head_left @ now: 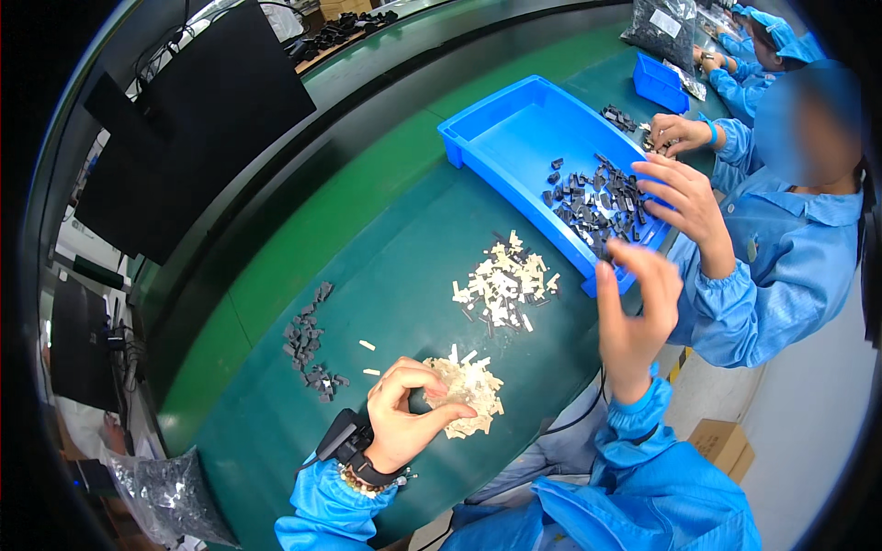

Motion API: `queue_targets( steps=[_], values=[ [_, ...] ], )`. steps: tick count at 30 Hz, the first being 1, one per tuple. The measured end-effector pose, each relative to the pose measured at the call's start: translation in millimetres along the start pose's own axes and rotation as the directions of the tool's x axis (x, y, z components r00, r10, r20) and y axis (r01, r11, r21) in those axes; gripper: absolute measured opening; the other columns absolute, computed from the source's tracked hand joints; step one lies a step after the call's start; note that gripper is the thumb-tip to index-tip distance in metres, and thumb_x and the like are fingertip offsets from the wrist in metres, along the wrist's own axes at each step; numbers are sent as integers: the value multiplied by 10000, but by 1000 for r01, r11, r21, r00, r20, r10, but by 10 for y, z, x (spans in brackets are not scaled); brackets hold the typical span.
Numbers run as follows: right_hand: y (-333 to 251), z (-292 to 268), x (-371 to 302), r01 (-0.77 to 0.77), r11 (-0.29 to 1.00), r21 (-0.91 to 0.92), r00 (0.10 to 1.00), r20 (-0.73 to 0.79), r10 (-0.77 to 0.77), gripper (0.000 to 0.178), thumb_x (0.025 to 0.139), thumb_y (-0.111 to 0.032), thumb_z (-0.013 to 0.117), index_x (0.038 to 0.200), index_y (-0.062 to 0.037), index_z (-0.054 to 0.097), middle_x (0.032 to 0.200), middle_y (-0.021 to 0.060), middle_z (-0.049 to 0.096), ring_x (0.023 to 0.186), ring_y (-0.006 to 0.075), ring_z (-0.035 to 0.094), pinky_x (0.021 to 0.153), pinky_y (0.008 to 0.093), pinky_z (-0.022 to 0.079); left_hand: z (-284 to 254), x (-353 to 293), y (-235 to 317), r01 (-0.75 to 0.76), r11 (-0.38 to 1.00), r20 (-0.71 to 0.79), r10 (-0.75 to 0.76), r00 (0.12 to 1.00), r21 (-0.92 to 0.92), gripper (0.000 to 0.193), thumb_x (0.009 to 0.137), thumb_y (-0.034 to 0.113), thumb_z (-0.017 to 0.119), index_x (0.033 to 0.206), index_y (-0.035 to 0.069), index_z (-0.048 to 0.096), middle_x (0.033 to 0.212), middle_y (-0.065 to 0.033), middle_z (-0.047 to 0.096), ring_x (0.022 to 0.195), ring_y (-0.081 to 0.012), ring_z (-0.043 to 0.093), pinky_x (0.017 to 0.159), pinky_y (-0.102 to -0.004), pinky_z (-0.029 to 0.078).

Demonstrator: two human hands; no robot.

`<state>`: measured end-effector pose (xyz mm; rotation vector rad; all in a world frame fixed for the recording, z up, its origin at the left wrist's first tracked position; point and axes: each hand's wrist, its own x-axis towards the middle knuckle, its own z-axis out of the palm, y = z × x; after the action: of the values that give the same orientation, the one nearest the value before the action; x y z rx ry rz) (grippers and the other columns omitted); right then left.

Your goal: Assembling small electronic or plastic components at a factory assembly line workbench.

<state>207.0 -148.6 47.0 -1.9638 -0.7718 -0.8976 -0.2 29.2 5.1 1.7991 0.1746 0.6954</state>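
My left hand [401,415] is at the near side of a pile of small cream-coloured strips [480,390]. Its fingers curl and the thumb stands apart from them, with strips showing in the gap and nothing visibly gripped. My right hand [640,317] is raised near the close corner of a blue plastic tray [501,108]. Motion smears its fingers, so whether it holds a piece is unclear. Inside the tray lies a heap of small black plastic parts [588,202]. A second pile, of cream strips mixed with dark slivers [505,280], lies between tray and left hand.
Loose black parts [308,344] form a band on the green table [386,262] at left. A co-worker's hand [684,197] reaches over the tray's right side. Farther back are a small blue bin [660,84] and a bag [663,32]. Another bag [175,496] sits lower left.
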Motion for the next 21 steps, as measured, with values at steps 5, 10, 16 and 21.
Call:
queue_targets(
  steps=[5, 10, 16, 21],
  values=[
    [18, 71, 28, 34, 994, 105, 993, 113, -46, 341, 756, -4, 774, 1084, -67, 704, 1063, 101, 645, 988, 291, 604, 877, 395, 482, 17, 17, 4, 3, 1000, 26, -4, 1000, 14, 459, 592, 1, 944, 918, 54, 626, 861, -52, 625, 758, -132, 574, 703, -275, 483],
    [-151, 220, -110, 155, 951, 269, 823, 497, -275, 253, 762, -40, 766, 1000, -94, 699, 1022, 43, 639, 959, 245, 599, 814, 378, 444, 46, 34, 61, 28, 1000, 63, -28, 998, -1, 369, 623, -3, 931, 857, 52, 651, 813, -47, 664, 724, -121, 605, 663, -260, 494],
    [-117, 378, -24, 257, 925, 281, 629, 677, -381, 183, 797, -96, 712, 966, -101, 640, 965, 38, 568, 966, 234, 553, 886, 390, 399, 59, 46, 119, 55, 998, 112, -54, 992, 0, 337, 638, 2, 924, 836, 59, 657, 802, -44, 683, 722, -117, 619, 659, -256, 498],
    [-127, 421, -7, 305, 921, 241, 592, 710, -382, 162, 819, -97, 663, 967, -82, 601, 947, 66, 535, 978, 240, 542, 912, 396, 397, 59, 64, 112, 53, 999, 129, -54, 990, 7, 337, 640, 7, 923, 836, 57, 654, 802, -41, 686, 727, -116, 625, 659, -255, 500]
  ],
)
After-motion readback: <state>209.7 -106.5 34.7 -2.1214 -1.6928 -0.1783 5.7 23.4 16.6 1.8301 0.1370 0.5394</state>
